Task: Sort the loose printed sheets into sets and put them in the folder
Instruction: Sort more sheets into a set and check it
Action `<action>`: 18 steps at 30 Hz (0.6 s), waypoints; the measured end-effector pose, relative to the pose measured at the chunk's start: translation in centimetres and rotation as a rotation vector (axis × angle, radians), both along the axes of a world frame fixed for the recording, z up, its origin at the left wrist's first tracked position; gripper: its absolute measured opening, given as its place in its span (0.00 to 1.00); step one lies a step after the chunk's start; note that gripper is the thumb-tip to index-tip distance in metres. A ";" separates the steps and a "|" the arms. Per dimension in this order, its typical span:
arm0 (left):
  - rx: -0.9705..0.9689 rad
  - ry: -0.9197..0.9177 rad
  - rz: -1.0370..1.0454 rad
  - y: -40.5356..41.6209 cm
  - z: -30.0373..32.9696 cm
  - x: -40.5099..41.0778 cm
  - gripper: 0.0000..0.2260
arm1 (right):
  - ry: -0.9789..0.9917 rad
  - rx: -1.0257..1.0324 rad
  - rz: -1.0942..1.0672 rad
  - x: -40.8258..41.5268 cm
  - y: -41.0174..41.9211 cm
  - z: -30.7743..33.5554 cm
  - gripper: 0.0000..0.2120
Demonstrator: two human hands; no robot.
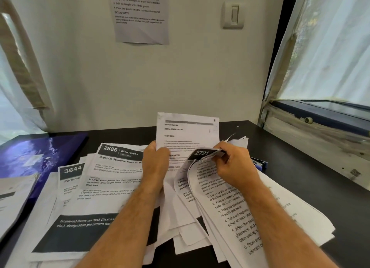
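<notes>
Pinching a raised sheet (187, 131), left fingers (155, 155); right fingers (222, 157) pinch sheet "2721" (202, 154) beside "2886" (118, 161).

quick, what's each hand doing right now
Left hand: grips the upright sheet by its left edge.
Right hand: pinches the curled top of the 2721 sheet.

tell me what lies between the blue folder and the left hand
In the head view, printed sheets headed 3644 and 2886 lie between the blue folder and left hand.
</notes>
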State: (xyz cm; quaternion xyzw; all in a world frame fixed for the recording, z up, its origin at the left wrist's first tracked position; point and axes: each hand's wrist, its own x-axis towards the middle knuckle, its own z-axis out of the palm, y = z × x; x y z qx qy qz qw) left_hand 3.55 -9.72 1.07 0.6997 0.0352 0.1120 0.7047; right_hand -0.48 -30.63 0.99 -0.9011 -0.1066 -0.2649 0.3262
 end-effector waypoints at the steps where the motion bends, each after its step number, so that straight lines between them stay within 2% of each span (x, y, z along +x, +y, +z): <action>1: -0.064 0.027 0.010 0.3 0.0 -0.1 0.09 | 0.010 -0.004 -0.003 0.0 -0.1 0.0 0.10; 5: -0.266 0.086 0.026 0.9 -0.1 -0.3 0.06 | 0.038 -0.009 -0.009 0.0 0.1 0.1 0.10; 9: -0.129 0.020 0.026 0.7 -0.3 -0.2 0.09 | 0.026 -0.024 -0.017 -0.2 0.1 0.2 0.09; 11: -0.068 -0.030 0.020 0.7 -0.2 -0.3 0.06 | 0.031 -0.033 -0.020 -0.2 0.1 0.1 0.09; 16: -0.088 -0.219 0.034 1.0 1.1 -0.8 0.11 | 0.074 -0.025 -0.057 0.4 0.3 0.3 0.07; 18: -0.059 -0.295 0.045 1.1 1.7 -1.2 0.05 | 0.090 -0.051 -0.065 0.6 0.6 1.3 0.09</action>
